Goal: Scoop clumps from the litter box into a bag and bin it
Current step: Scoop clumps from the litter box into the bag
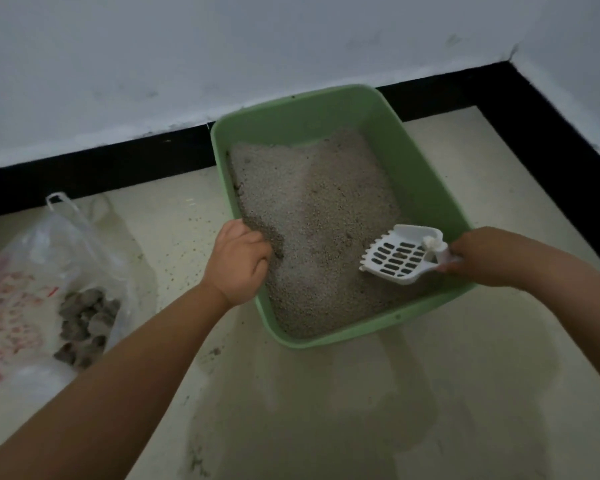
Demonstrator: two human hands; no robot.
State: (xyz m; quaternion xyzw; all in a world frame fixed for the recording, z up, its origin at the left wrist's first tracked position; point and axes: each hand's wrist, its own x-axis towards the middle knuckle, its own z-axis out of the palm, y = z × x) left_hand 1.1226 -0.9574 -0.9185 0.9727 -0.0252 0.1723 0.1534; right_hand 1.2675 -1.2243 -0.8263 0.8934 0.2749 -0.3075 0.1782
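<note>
A green litter box [426, 174] holding grey litter [316, 216] stands on the floor against the wall. My left hand [238, 261] grips the box's left rim, fingers curled over the edge beside a darker patch of litter [265, 233]. My right hand [489, 258] holds the handle of a white slotted scoop [399, 256], whose blade lies over the litter at the box's near right. A clear plastic bag [45, 271] with red print lies open on the floor to the left, with several grey clumps [85, 323] inside.
A white wall [222, 57] with a black skirting [118, 161] runs behind the box and turns a corner at the right. The floor [326, 410] is pale and speckled, with scattered litter grains near the box's front corner.
</note>
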